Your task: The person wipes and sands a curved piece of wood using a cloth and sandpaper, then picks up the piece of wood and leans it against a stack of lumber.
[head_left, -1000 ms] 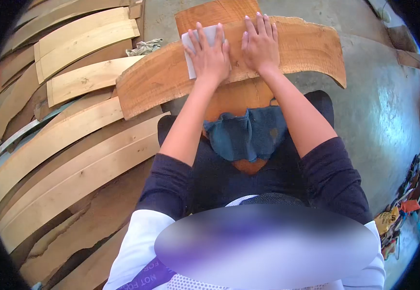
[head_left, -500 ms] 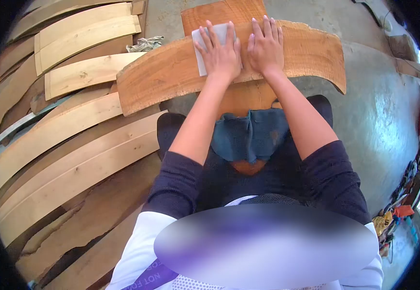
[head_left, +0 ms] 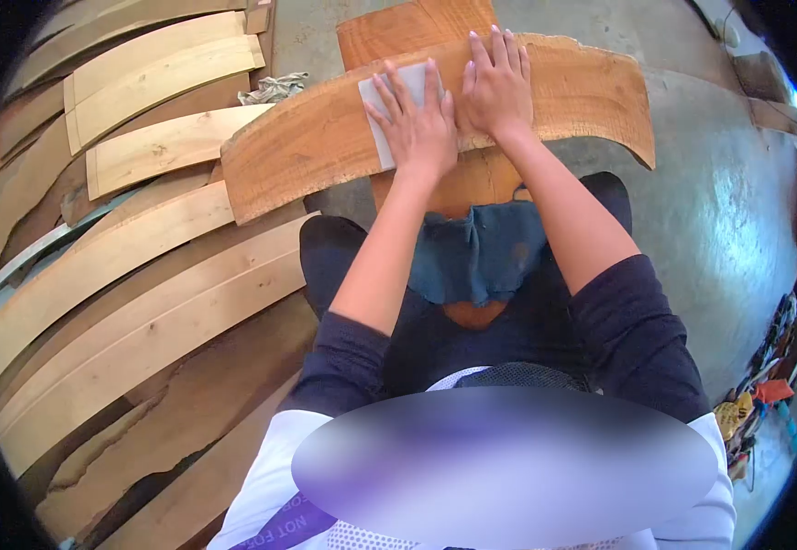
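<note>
My left hand (head_left: 424,136) lies flat with fingers spread on a pale grey sheet (head_left: 382,136), which looks like sandpaper. That sheet rests against the face of a curved wooden board (head_left: 307,133) with a rough, pale edge. To its right, my right hand (head_left: 501,96) presses flat on the same board, its fingers stretched out. Under the board runs a wooden plank (head_left: 417,27), showing beyond it and again on the near side. Between my legs, a dark blue cloth (head_left: 476,252) covers part of the wood. The palms hide whatever is beneath them.
Many curved boards (head_left: 151,321) lie spread over the floor on the left. A crumpled rag (head_left: 273,88) sits just beyond the board's left end. Smooth concrete floor (head_left: 701,238) extends on the right, with assorted clutter (head_left: 756,403) along the far right edge.
My left hand and the sheet have slid a little toward me across the board. My right hand has stayed at nearly the same place on the board.
</note>
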Demonstrator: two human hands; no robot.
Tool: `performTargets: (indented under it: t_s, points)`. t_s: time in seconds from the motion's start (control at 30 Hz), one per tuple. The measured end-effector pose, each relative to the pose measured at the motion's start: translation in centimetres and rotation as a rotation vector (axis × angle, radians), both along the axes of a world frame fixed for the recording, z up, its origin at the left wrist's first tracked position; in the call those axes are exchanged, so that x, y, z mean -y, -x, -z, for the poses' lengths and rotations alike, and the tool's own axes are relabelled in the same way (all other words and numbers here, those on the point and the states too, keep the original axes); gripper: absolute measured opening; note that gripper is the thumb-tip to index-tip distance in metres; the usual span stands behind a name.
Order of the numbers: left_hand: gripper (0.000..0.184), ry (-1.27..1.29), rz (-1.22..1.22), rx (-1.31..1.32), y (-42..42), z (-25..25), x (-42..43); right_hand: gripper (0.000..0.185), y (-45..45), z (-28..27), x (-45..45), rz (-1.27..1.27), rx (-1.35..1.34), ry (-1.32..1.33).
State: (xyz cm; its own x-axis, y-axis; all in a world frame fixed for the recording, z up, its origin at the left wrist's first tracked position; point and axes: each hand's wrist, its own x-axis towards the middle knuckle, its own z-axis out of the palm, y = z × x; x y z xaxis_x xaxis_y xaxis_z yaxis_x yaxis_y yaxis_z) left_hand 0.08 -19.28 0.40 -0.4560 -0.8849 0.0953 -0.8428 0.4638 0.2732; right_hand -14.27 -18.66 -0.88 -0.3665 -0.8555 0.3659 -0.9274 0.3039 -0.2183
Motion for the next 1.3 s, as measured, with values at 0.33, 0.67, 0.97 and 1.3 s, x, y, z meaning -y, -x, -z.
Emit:
performTargets:
  t_s: [0.33,0.67,0.97,1.3]
  points:
    - [0.059,0.056,0.075,0.013,1.4,0.3,1.2,0.052,0.0,-0.2,0.0,-0.005,0.018,-0.009]
    - [0.059,-0.036,0.105,0.071,-0.3,-1.0,-1.6,0.052,0.1,-0.9,-0.5,-0.008,0.052,-0.037]
    - [0.06,-0.046,0.181,0.005,0.9,-1.6,0.3,0.053,0.0,-2.3,-0.8,-0.073,0.082,-0.002]
    - [0.056,0.055,-0.022,-0.088,-7.0,-1.1,3.5,0.061,-4.9,-1.4,-0.7,-0.393,0.161,0.01]
